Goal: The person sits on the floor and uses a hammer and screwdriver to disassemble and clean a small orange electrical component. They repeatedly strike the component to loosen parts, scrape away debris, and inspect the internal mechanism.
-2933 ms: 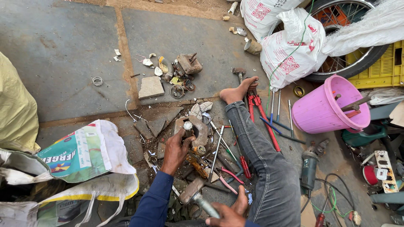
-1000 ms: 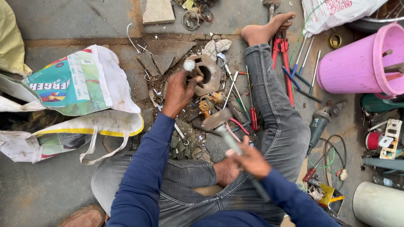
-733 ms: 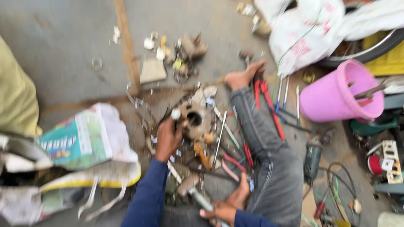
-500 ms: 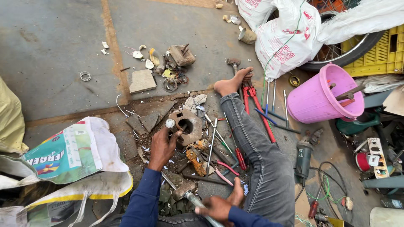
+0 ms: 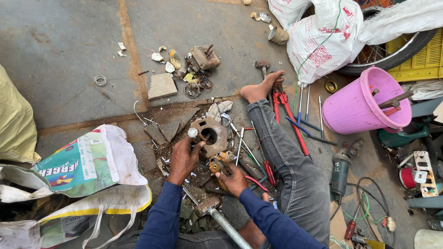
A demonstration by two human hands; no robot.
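My left hand grips a short metal pin with a round pale head, held against a rusty round housing lying on the broken concrete. My right hand is curled over a brass-coloured part among loose screwdrivers and pliers, just right of the housing. A hammer lies on the ground between my arms, its steel handle pointing toward me, with neither hand on it. My right leg in grey trousers stretches forward to a bare foot.
A pink bucket with tools stands on the right, red bolt cutters and an angle grinder beside my leg. White sacks and a wheel are behind. A printed bag lies left; scrap parts and a stone slab ahead.
My right hand has let go of the hammer, which now lies on the ground, and moved forward onto the brass-coloured part. My left hand stays on the pin at the housing.
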